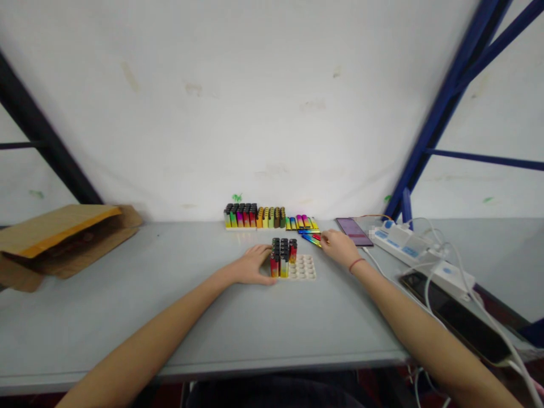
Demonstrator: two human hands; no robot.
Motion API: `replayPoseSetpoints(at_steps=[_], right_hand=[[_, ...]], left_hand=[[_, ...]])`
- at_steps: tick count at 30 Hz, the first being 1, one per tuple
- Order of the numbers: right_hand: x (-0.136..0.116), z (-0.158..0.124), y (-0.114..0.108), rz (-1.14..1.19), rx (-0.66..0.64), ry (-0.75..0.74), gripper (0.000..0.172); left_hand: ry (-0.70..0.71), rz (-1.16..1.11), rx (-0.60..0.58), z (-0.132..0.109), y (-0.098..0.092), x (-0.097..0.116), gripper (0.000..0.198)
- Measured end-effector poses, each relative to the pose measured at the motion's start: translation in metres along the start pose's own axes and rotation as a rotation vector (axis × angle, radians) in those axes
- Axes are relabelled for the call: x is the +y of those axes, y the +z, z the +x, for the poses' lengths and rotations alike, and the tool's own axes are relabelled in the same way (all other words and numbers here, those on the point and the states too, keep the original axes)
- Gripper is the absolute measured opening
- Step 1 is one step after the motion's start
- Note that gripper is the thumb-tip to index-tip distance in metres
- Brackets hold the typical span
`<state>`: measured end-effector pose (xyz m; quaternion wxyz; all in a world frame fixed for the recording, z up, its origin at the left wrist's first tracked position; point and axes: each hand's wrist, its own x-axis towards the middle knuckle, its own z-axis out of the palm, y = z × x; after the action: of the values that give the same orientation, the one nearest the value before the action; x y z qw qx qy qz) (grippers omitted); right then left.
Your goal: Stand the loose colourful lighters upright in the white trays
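My left hand (253, 265) curves around the left end of a white tray (309, 267), thumb at the front, fingers at the back. Upright lighters (284, 265) with black tops, red and yellow among them, fill the tray's left side; its round holes show on the right. Beyond it, my right hand (338, 246) pinches at a red lighter (317, 237) among loose ones, its fingertips partly hiding it. A blue-and-yellow lighter (311, 240) lies beside those fingers.
Black-topped lighters (241, 216) stand in a filled tray by the wall, with yellow and brown ones (271, 217) alongside. A phone (354, 231), a power strip (419, 252) with white cables and another phone (457, 317) lie right. A brown paper bag (68, 232) lies left.
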<state>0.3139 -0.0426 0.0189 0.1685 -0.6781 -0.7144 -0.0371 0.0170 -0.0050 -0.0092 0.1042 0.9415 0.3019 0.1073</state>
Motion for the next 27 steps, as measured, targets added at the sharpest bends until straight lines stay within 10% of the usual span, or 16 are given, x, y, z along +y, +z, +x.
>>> replayPoseSetpoints(at_steps=[27], right_hand=[[-0.025, -0.004, 0.006, 0.045, -0.258, -0.016, 0.032]], left_hand=[[-0.013, 0.006, -0.029, -0.001, -0.002, 0.001, 0.088]])
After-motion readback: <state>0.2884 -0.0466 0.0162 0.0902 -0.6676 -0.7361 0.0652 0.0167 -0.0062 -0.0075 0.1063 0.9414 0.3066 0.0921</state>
